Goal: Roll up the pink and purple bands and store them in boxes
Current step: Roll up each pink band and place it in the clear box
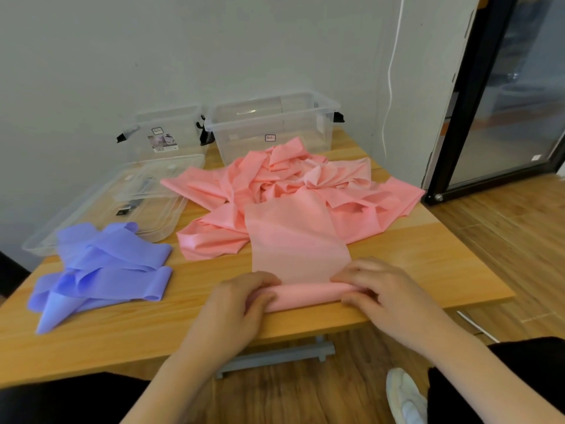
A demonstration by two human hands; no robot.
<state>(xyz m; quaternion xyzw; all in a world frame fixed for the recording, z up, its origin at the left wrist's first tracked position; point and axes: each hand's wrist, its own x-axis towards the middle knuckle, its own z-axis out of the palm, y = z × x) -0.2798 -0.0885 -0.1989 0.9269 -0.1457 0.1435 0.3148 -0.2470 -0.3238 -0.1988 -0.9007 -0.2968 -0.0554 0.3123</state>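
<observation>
A long pink band (293, 237) lies in a crumpled heap in the middle of the wooden table (428, 270), with one flat strip running toward me. Its near end is wound into a short roll (308, 296) at the front edge. My left hand (241, 304) grips the roll's left end and my right hand (376, 289) grips its right end, fingers curled over it. A purple band (101, 270) lies loosely folded at the left of the table. Two clear plastic boxes (272, 127) (166, 134) stand open at the back.
Clear box lids (128, 203) lie flat behind the purple band. A wall runs behind the table and a dark glass-fronted cabinet (501, 102) stands at the right. My knees and a white shoe (403, 396) are below the table's front edge.
</observation>
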